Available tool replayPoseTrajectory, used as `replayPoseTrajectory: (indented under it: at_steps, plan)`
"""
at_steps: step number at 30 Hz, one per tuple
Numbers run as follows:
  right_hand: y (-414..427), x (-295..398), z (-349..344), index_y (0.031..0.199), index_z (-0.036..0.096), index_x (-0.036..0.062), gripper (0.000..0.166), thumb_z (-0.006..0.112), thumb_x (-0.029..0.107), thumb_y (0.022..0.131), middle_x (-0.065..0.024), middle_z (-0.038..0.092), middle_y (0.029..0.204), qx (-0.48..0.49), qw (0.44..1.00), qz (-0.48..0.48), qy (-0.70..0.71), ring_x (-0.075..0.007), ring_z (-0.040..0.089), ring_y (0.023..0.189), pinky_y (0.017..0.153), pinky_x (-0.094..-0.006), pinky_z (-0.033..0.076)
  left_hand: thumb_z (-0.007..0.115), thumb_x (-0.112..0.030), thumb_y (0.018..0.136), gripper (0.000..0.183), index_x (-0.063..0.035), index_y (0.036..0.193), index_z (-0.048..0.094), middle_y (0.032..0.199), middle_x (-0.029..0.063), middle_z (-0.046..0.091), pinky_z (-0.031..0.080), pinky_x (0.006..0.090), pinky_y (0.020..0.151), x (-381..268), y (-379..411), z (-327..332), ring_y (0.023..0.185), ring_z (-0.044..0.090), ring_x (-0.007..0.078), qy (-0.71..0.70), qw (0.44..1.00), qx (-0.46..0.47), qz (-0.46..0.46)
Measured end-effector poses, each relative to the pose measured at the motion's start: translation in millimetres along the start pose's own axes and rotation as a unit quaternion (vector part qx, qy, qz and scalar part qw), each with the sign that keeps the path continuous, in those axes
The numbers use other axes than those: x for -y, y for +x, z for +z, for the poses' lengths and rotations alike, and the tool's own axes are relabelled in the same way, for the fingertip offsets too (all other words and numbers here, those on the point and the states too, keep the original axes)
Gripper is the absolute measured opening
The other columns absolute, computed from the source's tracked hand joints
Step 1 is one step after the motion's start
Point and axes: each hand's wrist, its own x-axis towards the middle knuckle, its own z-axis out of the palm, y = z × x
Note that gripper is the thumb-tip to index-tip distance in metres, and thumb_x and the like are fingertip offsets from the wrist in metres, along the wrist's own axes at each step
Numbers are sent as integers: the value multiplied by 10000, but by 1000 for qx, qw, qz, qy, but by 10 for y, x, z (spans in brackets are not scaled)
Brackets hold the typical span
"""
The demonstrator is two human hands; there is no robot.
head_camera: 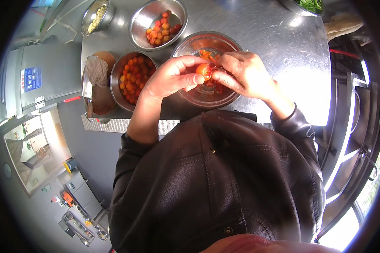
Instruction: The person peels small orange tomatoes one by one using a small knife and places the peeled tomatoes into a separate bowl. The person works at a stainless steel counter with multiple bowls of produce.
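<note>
My left hand (177, 74) holds a small red-orange tomato (204, 71) between thumb and fingers, above a wide bowl (205, 106) with peels and scraps in it. At the tomato's right side, my right hand (240, 72) is closed with thumb and fingers together; a bit of skin or a small tool seems pinched there, too small to tell. To the left, a steel bowl (114, 90) is filled with many small red and orange tomatoes (134, 77). Behind it, another steel bowl (139, 23) contains several tomatoes that look peeled (163, 30).
A round cutting board (103, 102) at the left bears a cleaver (87, 85) and a folded cloth (96, 71). A bowl of pale cloves or pieces (107, 19) stands at the back left, a bowl of green leaves (296, 9) at the back right of the steel table (262, 31).
</note>
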Motion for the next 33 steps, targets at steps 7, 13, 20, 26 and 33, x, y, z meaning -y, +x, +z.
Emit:
replayPoseTrajectory:
  at_steps: [7, 13, 20, 26, 33]
  plan:
    - [75, 0, -89, 758, 557, 49, 415, 611, 459, 791, -79, 577, 668, 26, 995, -54, -76, -263, 608, 618, 547, -347, 498, 660, -195, 852, 432, 25, 1195, 517, 873, 13, 590, 386, 178, 545, -124, 54, -37, 645, 459, 27, 128, 991, 32, -16]
    - [80, 6, -69, 761, 565, 56, 401, 604, 455, 790, -67, 565, 654, 3, 991, -71, -113, -247, 609, 618, 542, -334, 498, 628, -193, 877, 348, 17, 1145, 557, 797, -18, 571, 410, 173, 565, -142, 78, -37, 643, 467, 28, 123, 991, 41, -16]
    - [71, -18, -50, 742, 560, 70, 368, 615, 431, 788, -46, 543, 612, 31, 987, -78, -135, -211, 593, 574, 499, -317, 478, 617, -219, 885, 341, 15, 1128, 566, 747, -34, 546, 394, 176, 543, -124, 119, -22, 606, 447, 26, 130, 990, 39, -28]
    - [25, -53, -28, 698, 544, 73, 373, 624, 428, 781, -44, 524, 576, 44, 982, -90, -159, -214, 580, 546, 488, -327, 469, 602, -233, 895, 340, 17, 1123, 567, 745, -30, 547, 388, 180, 535, -108, 142, -9, 589, 440, 31, 104, 993, 45, -29]
    - [46, -41, -85, 697, 528, 64, 389, 621, 433, 780, -50, 531, 598, 13, 989, -88, -117, -226, 588, 574, 506, -333, 477, 590, -195, 900, 366, 40, 1170, 517, 852, 12, 577, 348, 173, 511, -22, 125, -27, 588, 425, 29, 23, 998, 39, -34]
